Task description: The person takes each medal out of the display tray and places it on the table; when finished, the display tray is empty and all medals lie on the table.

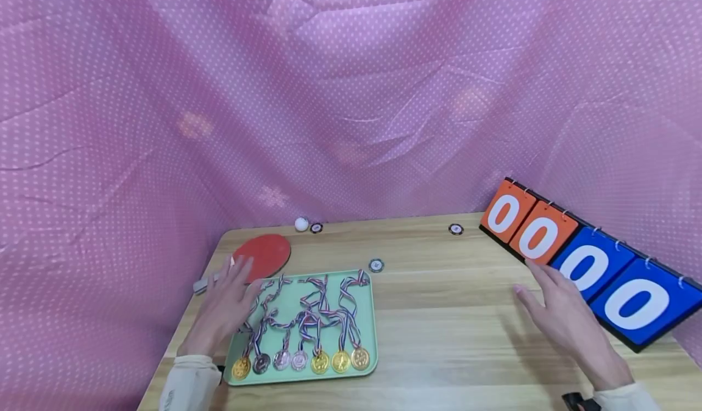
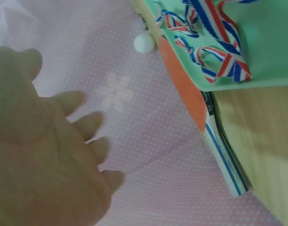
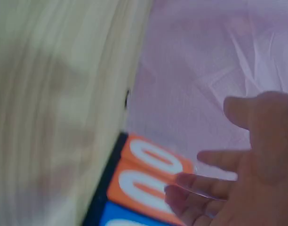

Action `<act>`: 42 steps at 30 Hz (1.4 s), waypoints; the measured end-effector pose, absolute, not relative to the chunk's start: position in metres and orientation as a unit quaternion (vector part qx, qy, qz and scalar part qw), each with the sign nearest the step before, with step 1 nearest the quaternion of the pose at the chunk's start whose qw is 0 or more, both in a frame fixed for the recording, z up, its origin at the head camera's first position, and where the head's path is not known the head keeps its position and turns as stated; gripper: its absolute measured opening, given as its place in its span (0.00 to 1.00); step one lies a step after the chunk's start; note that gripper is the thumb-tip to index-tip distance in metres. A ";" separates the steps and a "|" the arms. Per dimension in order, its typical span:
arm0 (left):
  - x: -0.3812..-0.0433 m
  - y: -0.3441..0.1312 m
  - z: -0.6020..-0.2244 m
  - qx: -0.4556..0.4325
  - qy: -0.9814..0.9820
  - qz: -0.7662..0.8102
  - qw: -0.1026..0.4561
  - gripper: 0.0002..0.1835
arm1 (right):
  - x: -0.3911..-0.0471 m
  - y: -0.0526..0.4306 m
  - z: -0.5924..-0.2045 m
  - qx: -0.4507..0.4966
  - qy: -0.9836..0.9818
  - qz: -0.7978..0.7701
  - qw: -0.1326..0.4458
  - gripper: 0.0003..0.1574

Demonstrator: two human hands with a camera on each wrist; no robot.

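Observation:
My left hand [image 1: 226, 304] hovers with fingers spread over the left edge of a green tray [image 1: 375, 313], near the handle of a red table tennis paddle [image 1: 269, 253]. Nothing is in its grasp; the left wrist view shows the bare palm. Several gold, silver and dark medals [image 1: 340, 361] with striped ribbons lie in a row along the tray's near side. At the right, my right hand [image 1: 567, 319] is held above the table with thumb apart and fingers extended, holding nothing. Beside it leans a flip scoreboard [image 1: 589, 264] with two orange and two blue cards, each reading 0.
A white ball [image 1: 301, 224] sits at the table's back edge next to a black-and-white chip [image 1: 316, 228]. Another chip [image 1: 376, 266] lies behind the tray's corner, and one more chip [image 1: 456, 229] rests near the back right. Pink dotted cloth [image 1: 351, 106] hangs around the wooden table [image 1: 439, 325].

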State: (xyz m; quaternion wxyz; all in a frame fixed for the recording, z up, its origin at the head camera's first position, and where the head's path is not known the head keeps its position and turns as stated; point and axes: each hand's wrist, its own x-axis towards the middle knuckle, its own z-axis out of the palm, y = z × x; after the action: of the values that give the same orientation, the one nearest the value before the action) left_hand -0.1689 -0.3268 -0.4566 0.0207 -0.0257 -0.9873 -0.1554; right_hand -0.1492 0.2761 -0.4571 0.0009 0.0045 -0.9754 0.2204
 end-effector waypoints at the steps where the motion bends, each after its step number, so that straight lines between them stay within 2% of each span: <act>1: -0.166 -0.329 -0.456 -0.013 -0.985 -0.173 0.006 0.40 | -0.147 0.270 -0.458 0.005 -0.972 0.234 -0.002 0.52; 3: -0.158 -0.337 -0.457 0.022 -0.976 -0.214 -0.022 0.41 | -0.142 0.252 -0.463 0.012 -0.961 0.275 -0.012 0.45; 8: -0.135 -0.361 -0.464 0.094 -0.959 -0.261 -0.053 0.40 | -0.126 0.182 -0.482 0.043 -0.916 0.392 -0.071 0.20; 10: -0.127 -0.369 -0.471 0.106 -0.960 -0.252 -0.062 0.39 | -0.120 0.151 -0.489 0.058 -0.896 0.430 -0.093 0.15; 12: -0.119 -0.375 -0.479 0.118 -0.958 -0.248 -0.079 0.37 | -0.115 0.123 -0.497 0.081 -0.883 0.450 -0.106 0.14; 15: -0.109 -0.378 -0.491 0.129 -0.953 -0.255 -0.100 0.32 | -0.113 0.086 -0.508 0.121 -0.884 0.441 -0.093 0.16; 20: -0.104 -0.375 -0.506 0.121 -0.947 -0.283 -0.093 0.27 | -0.122 0.043 -0.517 0.141 -0.916 0.373 -0.044 0.16; 22: -0.104 -0.374 -0.509 0.117 -0.948 -0.282 -0.092 0.26 | -0.125 0.033 -0.519 0.144 -0.927 0.345 -0.041 0.16; 27: -0.100 -0.376 -0.516 0.121 -0.948 -0.278 -0.099 0.23 | -0.126 0.015 -0.518 0.148 -0.946 0.284 -0.038 0.17; 36: -0.102 -0.376 -0.526 0.138 -0.943 -0.292 -0.074 0.24 | -0.136 0.000 -0.526 0.153 -0.947 0.280 -0.021 0.14; 42: -0.098 -0.373 -0.527 0.138 -0.944 -0.294 -0.061 0.23 | -0.138 0.012 -0.522 0.140 -0.913 0.377 -0.067 0.08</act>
State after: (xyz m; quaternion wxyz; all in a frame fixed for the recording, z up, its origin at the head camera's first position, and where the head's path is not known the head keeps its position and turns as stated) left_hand -0.0980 -0.3732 -0.5271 -0.0611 0.1384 -0.9438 -0.2938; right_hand -0.1384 0.0118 -0.5219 -0.0674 0.1405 -0.9130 0.3770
